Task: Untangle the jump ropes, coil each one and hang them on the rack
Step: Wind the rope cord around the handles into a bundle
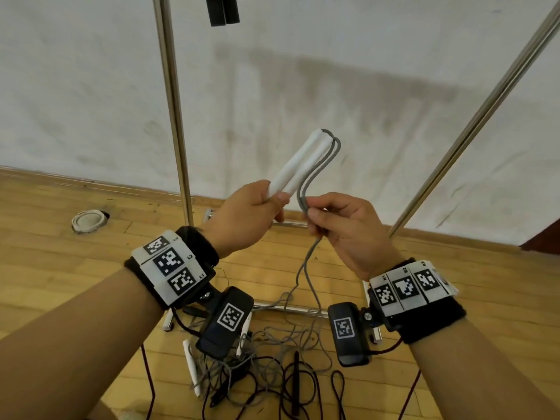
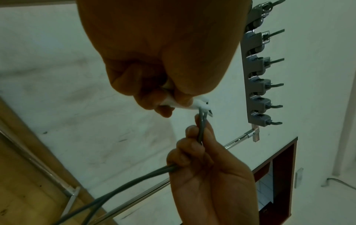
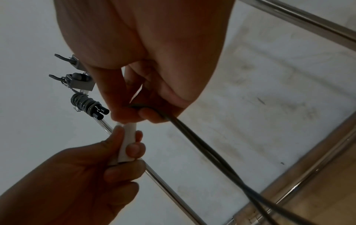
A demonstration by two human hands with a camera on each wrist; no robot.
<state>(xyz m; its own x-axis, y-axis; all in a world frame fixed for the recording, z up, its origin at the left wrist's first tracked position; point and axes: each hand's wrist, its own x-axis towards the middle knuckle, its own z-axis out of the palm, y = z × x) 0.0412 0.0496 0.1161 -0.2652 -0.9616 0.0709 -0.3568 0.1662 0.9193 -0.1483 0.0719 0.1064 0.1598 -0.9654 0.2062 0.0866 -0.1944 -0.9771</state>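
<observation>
White handles (image 1: 298, 163) in left hand (image 1: 242, 218), grey rope (image 1: 306, 271) in right hand (image 1: 345, 228) (hung coil (image 3: 84, 104), right wrist only)

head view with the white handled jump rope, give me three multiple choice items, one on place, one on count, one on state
1. Where does the tangled pile of grey and black ropes lie?
A. on the wooden floor below the hands
B. on a hook of the rack
C. on a table

2. How many white cylindrical handles does the left hand hold?
A. one
B. two
C. four

3. What state is the grey cord of the held rope in?
A. fully coiled round the handles
B. cut in two
C. uncoiled, running through the right hand down to the pile

Answers:
1 A, the pile lies on the floorboards by the metal rack's base bar.
2 B, two handles stand side by side in the grip.
3 C, both strands hang loose below the pinching fingers.
</observation>
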